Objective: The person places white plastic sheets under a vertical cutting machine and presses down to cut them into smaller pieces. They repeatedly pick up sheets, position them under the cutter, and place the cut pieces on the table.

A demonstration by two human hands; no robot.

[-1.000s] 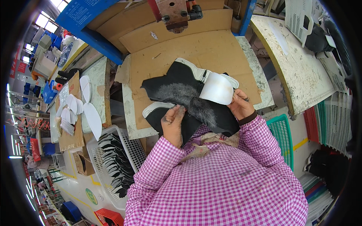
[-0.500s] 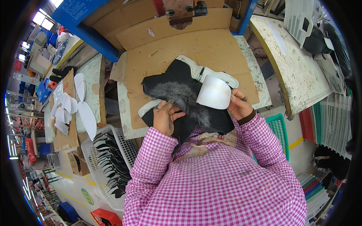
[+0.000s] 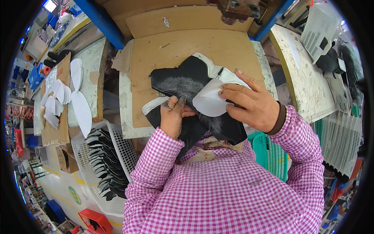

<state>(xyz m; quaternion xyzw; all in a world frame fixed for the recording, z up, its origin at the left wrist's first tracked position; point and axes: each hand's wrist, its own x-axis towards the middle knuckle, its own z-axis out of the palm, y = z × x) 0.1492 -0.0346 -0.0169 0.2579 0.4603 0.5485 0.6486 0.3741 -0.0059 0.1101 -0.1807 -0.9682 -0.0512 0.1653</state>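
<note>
A black shoe upper (image 3: 181, 84) with white lining along its edges lies across the near part of the cardboard-covered bench, its dark surface scuffed grey in the middle. My left hand (image 3: 172, 117) has its fingers closed on the upper's near left part. A smooth white curved stiffener piece (image 3: 208, 99) rests on the upper, right of the middle. My right hand (image 3: 253, 105) reaches over it from the right, fingers stretched out and spread, fingertips touching its right side. Whether the thumb grips beneath the piece is hidden.
White cut pieces (image 3: 61, 93) lie on the left table. Below stands a white basket (image 3: 126, 150) filled with black pieces. A green basket (image 3: 270, 156) is beside my right forearm. A blue-framed machine's metal head (image 3: 237, 9) hangs over the bench's back. Another table (image 3: 307, 78) stands right.
My right hand has moved from gripping the white piece's right edge to lying over it with fingers spread. The piece has tilted and shifted slightly left. My left hand stays on the upper.
</note>
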